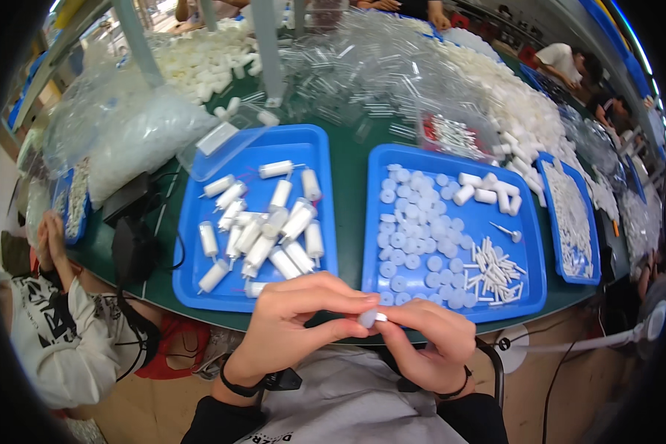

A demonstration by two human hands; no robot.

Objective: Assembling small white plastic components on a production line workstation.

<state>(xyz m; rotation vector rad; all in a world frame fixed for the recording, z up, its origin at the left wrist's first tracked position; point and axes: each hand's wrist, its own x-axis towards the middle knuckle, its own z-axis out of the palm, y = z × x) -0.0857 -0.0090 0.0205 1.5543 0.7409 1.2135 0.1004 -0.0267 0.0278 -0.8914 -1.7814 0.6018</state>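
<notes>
Just in front of the blue trays, my two hands meet at the fingertips. Between thumb and forefinger, my left hand [292,322] pinches a small translucent round cap [367,319]. My right hand [433,342] pinches a short white tube [380,317] against that cap; the fingers partly hide both parts. The right blue tray [485,218] holds many loose translucent caps [414,222], thin white tubes [494,274], white foam cylinders [486,195] and a cap with a stem [507,231]. Clear tubes with white filling [259,248] lie piled in the left blue tray [192,270].
Behind the trays stand a clear plastic box [455,133] of red and silver parts, a heap of clear tubes [362,59] and a bulging plastic bag [137,133]. A narrow blue tray [596,270] is at the right. Another person [59,325] sits at my left.
</notes>
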